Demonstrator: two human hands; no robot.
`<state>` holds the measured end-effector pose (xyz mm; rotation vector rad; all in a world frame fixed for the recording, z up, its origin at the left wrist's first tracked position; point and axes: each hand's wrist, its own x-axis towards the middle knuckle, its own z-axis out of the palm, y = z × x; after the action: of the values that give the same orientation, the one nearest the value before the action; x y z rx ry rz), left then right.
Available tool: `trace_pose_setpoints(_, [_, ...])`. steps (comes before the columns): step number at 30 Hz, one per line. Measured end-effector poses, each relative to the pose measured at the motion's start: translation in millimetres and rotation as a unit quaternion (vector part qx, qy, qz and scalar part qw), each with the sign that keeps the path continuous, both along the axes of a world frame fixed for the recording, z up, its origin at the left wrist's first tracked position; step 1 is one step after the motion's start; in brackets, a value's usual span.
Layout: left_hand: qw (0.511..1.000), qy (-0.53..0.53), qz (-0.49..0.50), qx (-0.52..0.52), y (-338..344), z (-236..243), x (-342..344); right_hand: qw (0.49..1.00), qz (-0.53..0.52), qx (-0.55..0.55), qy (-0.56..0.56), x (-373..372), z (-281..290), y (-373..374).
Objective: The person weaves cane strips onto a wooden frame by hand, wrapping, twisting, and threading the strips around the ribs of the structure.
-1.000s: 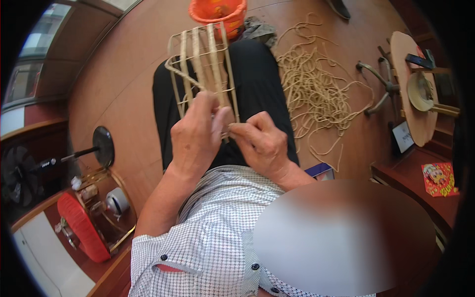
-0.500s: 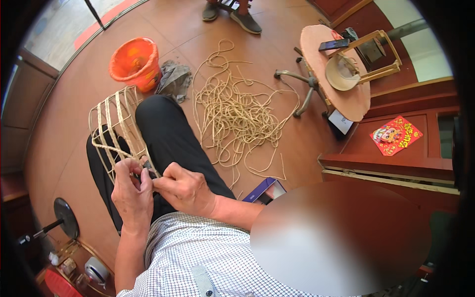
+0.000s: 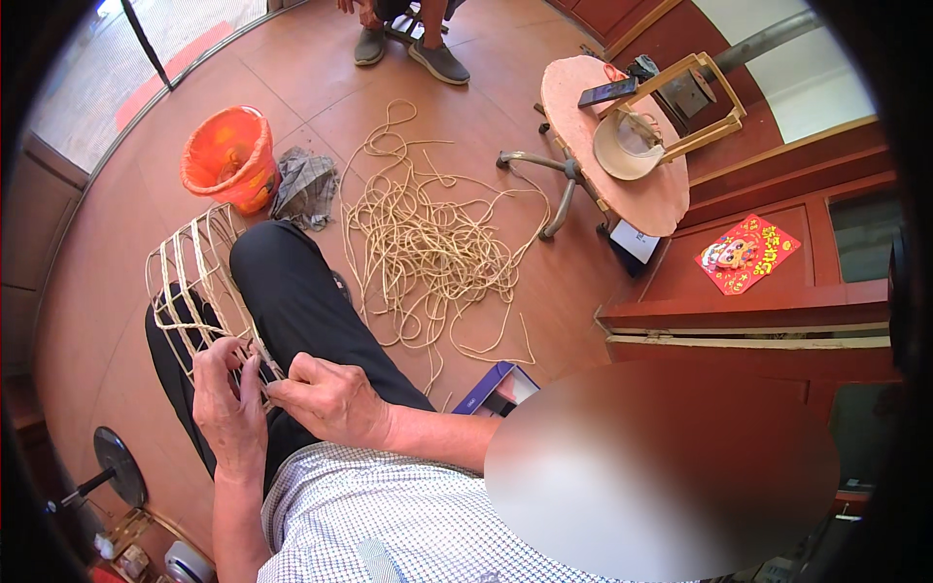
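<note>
Pinching the frame's [image 3: 194, 282] near corner, left hand [image 3: 228, 408] and right hand [image 3: 330, 398] stay closed on it; its long axis runs toward eleven o'clock.

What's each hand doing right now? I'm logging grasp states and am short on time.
Left hand: closed on the cane frame, fingers curled around its strips.
Right hand: closed, pinching a strip at the frame's near end.

1. around me lies a reddish-brown tiled floor [image 3: 292, 78], lit bright with daylight.
2. a glass door [image 3: 126, 49] stands at the upper left.
3. dark red wooden cabinets [image 3: 768, 321] run along my right, with a red paper decoration [image 3: 746, 254] on one panel.
4. a round stool [image 3: 612, 165] stands near them.
</note>
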<state>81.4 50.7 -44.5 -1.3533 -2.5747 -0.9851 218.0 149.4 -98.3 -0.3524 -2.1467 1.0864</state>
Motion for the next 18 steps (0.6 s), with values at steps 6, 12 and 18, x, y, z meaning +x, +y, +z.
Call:
trace_pose_setpoints(6, [0.999,0.012,0.019,-0.036,-3,-2,8,1.0,0.017,0.003,-0.022,1,4,1])
trace_pose_setpoints(12, [0.994,-0.06,0.016,-0.089,-7,4,6,0.997,0.053,-0.034,-0.041,-2,5,-1])
trace_pose_setpoints(18, [0.991,-0.11,0.004,-0.072,-8,16,10,0.995,0.054,-0.01,-0.077,3,15,9])
